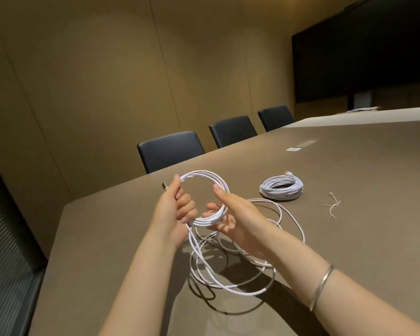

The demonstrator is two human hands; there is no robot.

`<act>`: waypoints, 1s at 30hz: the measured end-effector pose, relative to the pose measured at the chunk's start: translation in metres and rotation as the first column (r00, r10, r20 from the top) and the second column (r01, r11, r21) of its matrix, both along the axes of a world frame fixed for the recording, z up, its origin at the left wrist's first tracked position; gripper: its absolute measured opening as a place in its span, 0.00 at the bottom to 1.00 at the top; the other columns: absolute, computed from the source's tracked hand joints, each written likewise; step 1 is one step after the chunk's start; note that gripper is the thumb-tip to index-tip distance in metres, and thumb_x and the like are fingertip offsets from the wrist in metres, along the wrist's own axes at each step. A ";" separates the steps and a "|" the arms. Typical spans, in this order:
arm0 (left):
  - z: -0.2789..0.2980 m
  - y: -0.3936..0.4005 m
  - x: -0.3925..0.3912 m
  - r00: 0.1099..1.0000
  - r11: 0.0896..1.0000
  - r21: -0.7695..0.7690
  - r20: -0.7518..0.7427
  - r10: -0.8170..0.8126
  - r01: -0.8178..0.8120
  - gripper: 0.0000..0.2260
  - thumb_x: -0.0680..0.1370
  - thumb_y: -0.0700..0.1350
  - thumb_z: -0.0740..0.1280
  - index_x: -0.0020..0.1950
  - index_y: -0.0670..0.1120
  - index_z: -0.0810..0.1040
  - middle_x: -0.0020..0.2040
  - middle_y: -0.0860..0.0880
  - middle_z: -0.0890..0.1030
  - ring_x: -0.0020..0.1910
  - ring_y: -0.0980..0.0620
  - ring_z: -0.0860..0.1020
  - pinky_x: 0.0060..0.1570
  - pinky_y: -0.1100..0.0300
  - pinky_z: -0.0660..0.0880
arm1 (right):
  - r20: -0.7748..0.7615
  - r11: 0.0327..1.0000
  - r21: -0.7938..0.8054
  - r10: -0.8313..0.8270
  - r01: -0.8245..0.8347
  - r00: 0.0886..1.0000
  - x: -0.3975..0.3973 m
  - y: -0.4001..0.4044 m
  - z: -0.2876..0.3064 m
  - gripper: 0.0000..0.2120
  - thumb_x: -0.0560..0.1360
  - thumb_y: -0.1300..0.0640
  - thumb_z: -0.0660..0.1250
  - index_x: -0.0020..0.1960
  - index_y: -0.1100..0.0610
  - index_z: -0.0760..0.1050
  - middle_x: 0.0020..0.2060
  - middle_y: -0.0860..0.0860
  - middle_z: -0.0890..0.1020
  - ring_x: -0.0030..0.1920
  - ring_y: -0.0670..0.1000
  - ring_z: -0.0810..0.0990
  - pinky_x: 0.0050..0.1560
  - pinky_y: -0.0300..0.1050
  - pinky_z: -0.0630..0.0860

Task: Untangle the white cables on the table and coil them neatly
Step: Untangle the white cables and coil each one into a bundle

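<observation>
Coil in progress: we hold the half-made loop (204, 197) up at frame centre, clear of the surface (349, 238), so new turns stack freely.
Left hand (177, 209): fingers curled round the loop's left side, pinning the turns.
Right hand (230, 214): thumb and fingers round the lower right strands, feeding cable.
Loose cable (228, 270): sprawled below our wrists, not yet wound.
Finished coil (281, 187): parked right of centre, well apart, likely to avoid re-tangling.
</observation>
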State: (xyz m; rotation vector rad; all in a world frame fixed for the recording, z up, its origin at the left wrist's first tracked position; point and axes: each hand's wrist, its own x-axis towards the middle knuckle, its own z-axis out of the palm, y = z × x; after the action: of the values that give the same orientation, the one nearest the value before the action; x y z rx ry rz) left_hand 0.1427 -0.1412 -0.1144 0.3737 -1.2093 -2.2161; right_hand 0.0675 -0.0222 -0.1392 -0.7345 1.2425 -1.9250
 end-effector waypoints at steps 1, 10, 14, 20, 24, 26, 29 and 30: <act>0.001 -0.005 0.004 1.000 1.000 0.006 -0.013 0.022 -0.022 0.23 0.82 0.54 0.61 0.30 0.48 0.60 0.21 0.53 0.57 0.17 0.57 0.55 0.16 0.66 0.53 | -0.048 0.998 -0.002 0.058 -0.058 0.997 0.004 0.000 -0.001 0.16 0.75 0.50 0.69 0.59 0.55 0.72 0.54 0.57 0.79 0.52 0.53 0.81 0.59 0.52 0.77; 0.026 -0.007 0.024 0.993 0.998 -0.066 -0.119 -0.025 0.017 0.23 0.82 0.54 0.61 0.30 0.48 0.61 0.23 0.53 0.57 0.19 0.57 0.55 0.18 0.66 0.55 | -0.362 0.992 0.094 0.113 -0.085 0.925 0.016 -0.010 -0.018 0.25 0.75 0.69 0.66 0.67 0.49 0.67 0.61 0.49 0.77 0.57 0.52 0.80 0.52 0.45 0.78; 0.032 -0.005 0.025 0.989 0.997 -0.078 -0.147 -0.032 0.021 0.23 0.82 0.55 0.61 0.30 0.49 0.59 0.23 0.53 0.56 0.19 0.57 0.54 0.18 0.66 0.53 | -0.696 0.972 0.140 -0.039 0.188 0.717 0.007 -0.007 -0.019 0.06 0.77 0.59 0.68 0.52 0.55 0.81 0.47 0.50 0.82 0.46 0.46 0.79 0.48 0.39 0.76; 0.032 -0.020 0.032 0.984 0.999 -0.020 -0.173 0.031 -0.035 0.25 0.82 0.54 0.61 0.27 0.49 0.60 0.23 0.53 0.55 0.20 0.57 0.52 0.20 0.65 0.50 | -0.949 0.649 0.068 -0.193 0.758 0.250 -0.041 0.004 -0.022 0.12 0.79 0.46 0.63 0.44 0.54 0.75 0.44 0.53 0.80 0.47 0.57 0.77 0.44 0.49 0.72; 0.030 -0.032 0.040 0.982 0.995 0.015 -0.162 0.102 -0.101 0.25 0.82 0.54 0.60 0.27 0.49 0.61 0.24 0.53 0.55 0.20 0.56 0.52 0.21 0.65 0.50 | -0.822 0.547 0.101 -0.425 0.831 0.379 -0.077 0.009 -0.032 0.12 0.80 0.52 0.60 0.42 0.57 0.71 0.41 0.59 0.80 0.48 0.63 0.77 0.44 0.50 0.67; 0.029 -0.040 0.045 0.979 0.990 0.020 -0.148 0.138 -0.136 0.25 0.82 0.54 0.60 0.27 0.48 0.62 0.24 0.53 0.55 0.20 0.56 0.53 0.21 0.65 0.51 | -0.772 0.473 0.118 -0.509 0.873 0.380 -0.090 0.013 -0.034 0.13 0.81 0.53 0.58 0.43 0.61 0.73 0.41 0.61 0.79 0.48 0.63 0.76 0.44 0.49 0.66; 0.029 -0.051 0.055 0.970 0.979 0.021 -0.129 0.204 -0.203 0.24 0.82 0.55 0.60 0.29 0.48 0.62 0.24 0.52 0.56 0.20 0.55 0.53 0.20 0.65 0.51 | -0.604 0.394 0.162 -0.685 0.905 0.406 -0.113 0.021 -0.039 0.15 0.81 0.55 0.57 0.39 0.61 0.69 0.37 0.61 0.73 0.41 0.58 0.70 0.43 0.48 0.65; 0.029 -0.055 0.057 0.966 0.975 0.027 -0.128 0.223 -0.222 0.24 0.82 0.55 0.60 0.29 0.48 0.61 0.24 0.52 0.56 0.20 0.55 0.53 0.20 0.65 0.51 | -0.523 0.372 0.191 -0.745 0.908 0.415 -0.121 0.024 -0.042 0.15 0.81 0.54 0.57 0.39 0.62 0.69 0.37 0.61 0.73 0.40 0.58 0.70 0.43 0.48 0.66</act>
State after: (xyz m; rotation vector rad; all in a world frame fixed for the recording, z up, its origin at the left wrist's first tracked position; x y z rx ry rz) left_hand 0.1998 -0.1958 -0.0854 0.3456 -1.0312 -2.0226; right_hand -0.0535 0.0016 -0.1809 -0.1155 2.6096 -2.1188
